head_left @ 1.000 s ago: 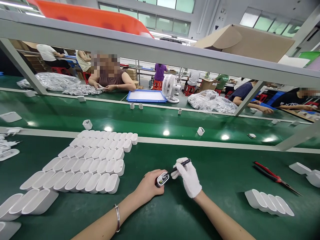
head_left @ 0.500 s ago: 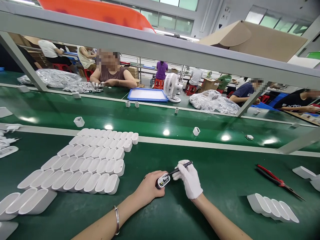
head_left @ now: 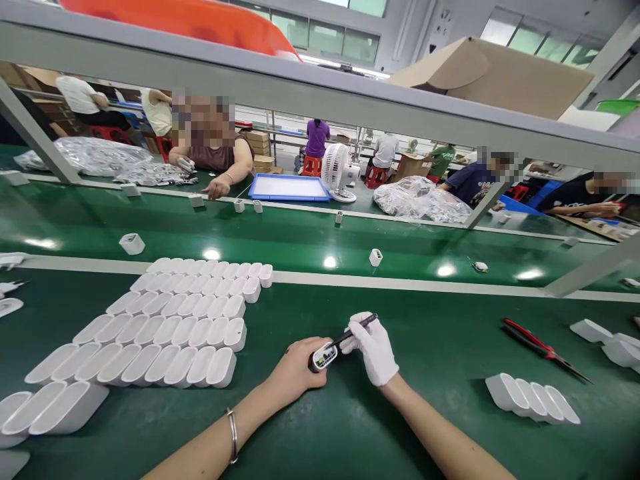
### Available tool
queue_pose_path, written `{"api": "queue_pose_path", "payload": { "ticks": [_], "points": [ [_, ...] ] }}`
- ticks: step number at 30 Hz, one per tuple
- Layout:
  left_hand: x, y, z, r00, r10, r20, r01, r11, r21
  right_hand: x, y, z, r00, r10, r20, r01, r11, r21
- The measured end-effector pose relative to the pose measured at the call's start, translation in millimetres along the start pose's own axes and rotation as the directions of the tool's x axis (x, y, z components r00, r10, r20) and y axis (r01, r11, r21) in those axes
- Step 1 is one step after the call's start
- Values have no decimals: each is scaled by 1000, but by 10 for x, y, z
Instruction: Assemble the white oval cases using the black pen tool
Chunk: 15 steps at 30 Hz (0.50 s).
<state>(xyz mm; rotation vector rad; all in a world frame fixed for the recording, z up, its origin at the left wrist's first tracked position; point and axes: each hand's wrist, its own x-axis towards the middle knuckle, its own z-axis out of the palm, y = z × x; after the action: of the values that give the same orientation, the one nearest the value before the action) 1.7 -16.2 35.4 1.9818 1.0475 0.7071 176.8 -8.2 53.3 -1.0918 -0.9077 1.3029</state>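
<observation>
My bare left hand [head_left: 295, 370] grips a small white oval housing [head_left: 324, 355] with its open end turned up, resting on the green table. My right hand [head_left: 373, 347], in a white glove, holds a thin black tool [head_left: 356, 331] whose tip touches the housing's open end. Rows of white oval housings [head_left: 170, 327] lie packed side by side to the left of my hands. Another short row of the same housings [head_left: 533, 399] lies to the right.
Red-handled pliers [head_left: 543, 348] lie at the right, with loose white parts [head_left: 603, 337] beyond them. A green conveyor belt [head_left: 300, 237] carries single white parts [head_left: 375, 257]. Across it sit other people, a blue tray [head_left: 289, 189], a white fan [head_left: 337, 170] and plastic bags [head_left: 420, 200].
The single white parts on the belt have drifted left. A person across the belt has reached a hand toward the belt's edge. My hands keep the housing and tool together.
</observation>
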Motion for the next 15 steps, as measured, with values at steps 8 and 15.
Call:
{"api": "queue_pose_path", "payload": {
  "ticks": [8, 15],
  "points": [
    [9, -13, -6, 1000, 19, 0, -19, 1000, 5, -79, 14, 90, 996, -15, 85, 14, 1000, 11],
    [4, 10, -20, 1000, 9, 3, -9, 1000, 0, 16, 64, 92, 995, 54, 81, -53, 999, -6]
  ]
}}
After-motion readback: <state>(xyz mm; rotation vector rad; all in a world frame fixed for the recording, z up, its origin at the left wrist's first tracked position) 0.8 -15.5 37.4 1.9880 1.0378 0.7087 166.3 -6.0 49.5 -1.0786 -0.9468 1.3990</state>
